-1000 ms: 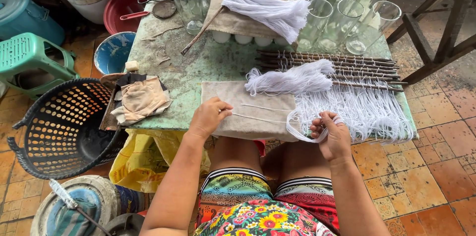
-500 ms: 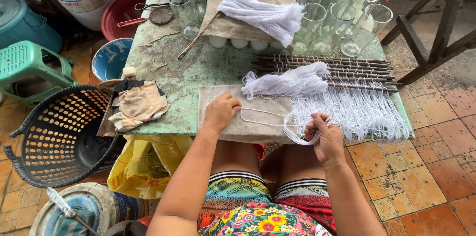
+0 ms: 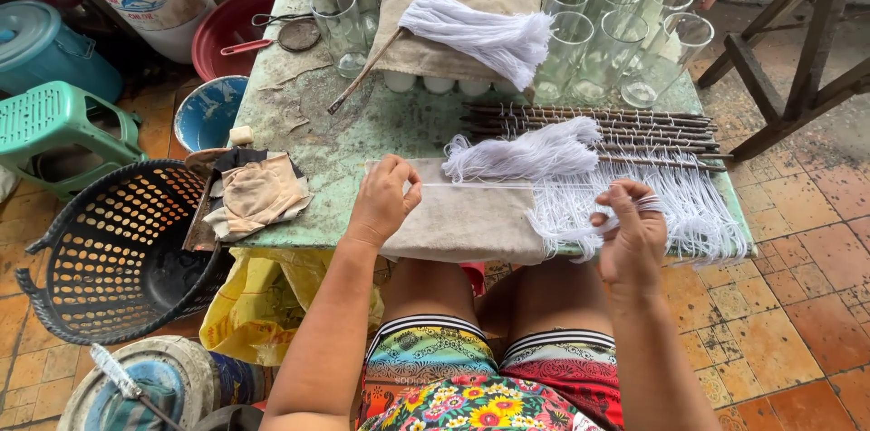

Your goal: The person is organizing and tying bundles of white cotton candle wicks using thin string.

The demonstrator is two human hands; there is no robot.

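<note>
Left hand (image 3: 382,200) and right hand (image 3: 632,232) pinch one white string (image 3: 507,185) taut above the beige cloth (image 3: 462,218). Beside the cloth, many strings hang from sticks (image 3: 634,123) (a loose bundle (image 3: 526,152) remains).

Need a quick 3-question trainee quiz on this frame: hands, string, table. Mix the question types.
1. True or false: the left hand and right hand hold a white cotton string stretched taut between them.
2. What lies beneath the string? A) red plastic bowl B) beige cloth mat C) black perforated basket
3. Fill in: beyond the loose white string bundle lies a row of thin brown ____.

Key: 1 true; 2 B; 3 sticks.
</note>
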